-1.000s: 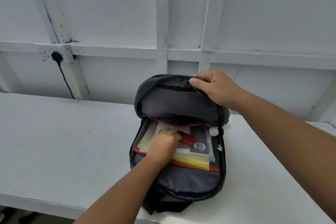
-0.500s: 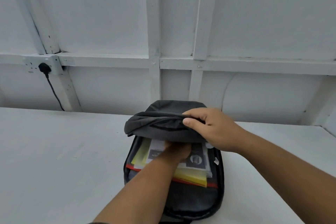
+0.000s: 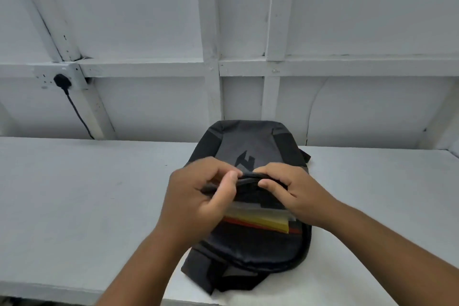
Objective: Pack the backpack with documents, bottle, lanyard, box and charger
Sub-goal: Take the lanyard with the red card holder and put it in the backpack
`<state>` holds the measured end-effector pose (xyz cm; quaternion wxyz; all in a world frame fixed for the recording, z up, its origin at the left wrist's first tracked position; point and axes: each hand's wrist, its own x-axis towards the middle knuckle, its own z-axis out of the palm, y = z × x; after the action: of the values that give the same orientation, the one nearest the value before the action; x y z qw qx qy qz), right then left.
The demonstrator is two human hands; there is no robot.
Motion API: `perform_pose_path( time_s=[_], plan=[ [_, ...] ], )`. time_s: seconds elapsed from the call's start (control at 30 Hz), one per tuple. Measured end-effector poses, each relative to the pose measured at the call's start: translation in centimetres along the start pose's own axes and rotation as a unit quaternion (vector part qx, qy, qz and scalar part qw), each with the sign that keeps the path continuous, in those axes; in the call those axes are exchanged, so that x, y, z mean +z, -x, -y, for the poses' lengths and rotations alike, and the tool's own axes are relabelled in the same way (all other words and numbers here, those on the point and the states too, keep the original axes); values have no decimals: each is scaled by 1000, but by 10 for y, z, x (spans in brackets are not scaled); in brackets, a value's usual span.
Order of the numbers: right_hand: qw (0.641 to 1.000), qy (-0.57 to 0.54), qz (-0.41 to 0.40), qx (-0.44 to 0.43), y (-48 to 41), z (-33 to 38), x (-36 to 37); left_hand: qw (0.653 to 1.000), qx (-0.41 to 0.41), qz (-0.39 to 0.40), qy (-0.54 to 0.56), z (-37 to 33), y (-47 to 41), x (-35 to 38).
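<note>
A dark grey and black backpack (image 3: 250,144) lies flat on the white table (image 3: 87,194), its top toward me. Its front flap is folded down over the main compartment. My left hand (image 3: 198,196) and my right hand (image 3: 290,194) both pinch the flap's zipper edge (image 3: 248,179), side by side. Below that edge a narrow gap shows yellow and white documents (image 3: 263,218) and a red lining strip. Bottle, lanyard, box and charger are not visible.
A white panelled wall stands right behind the table. A black plug (image 3: 60,81) sits in a wall socket at the left, its cable dropping behind the table. The table's near edge runs along the bottom left.
My left hand came out of the compartment and took the flap edge. The flap was lowered from raised to nearly closed, hiding most of the documents.
</note>
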<state>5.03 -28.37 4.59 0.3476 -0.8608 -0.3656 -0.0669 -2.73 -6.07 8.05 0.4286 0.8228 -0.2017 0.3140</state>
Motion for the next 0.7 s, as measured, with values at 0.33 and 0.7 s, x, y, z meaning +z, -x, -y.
perform_pose_path(
  time_s=[0.33,0.7],
  plan=[
    [986,142,70,-59,97,-29,99,935,-68,236,-255,124,115,59],
    [991,116,11,-68,90,-27,98,938,-79,230,-248,126,112,58]
  ],
)
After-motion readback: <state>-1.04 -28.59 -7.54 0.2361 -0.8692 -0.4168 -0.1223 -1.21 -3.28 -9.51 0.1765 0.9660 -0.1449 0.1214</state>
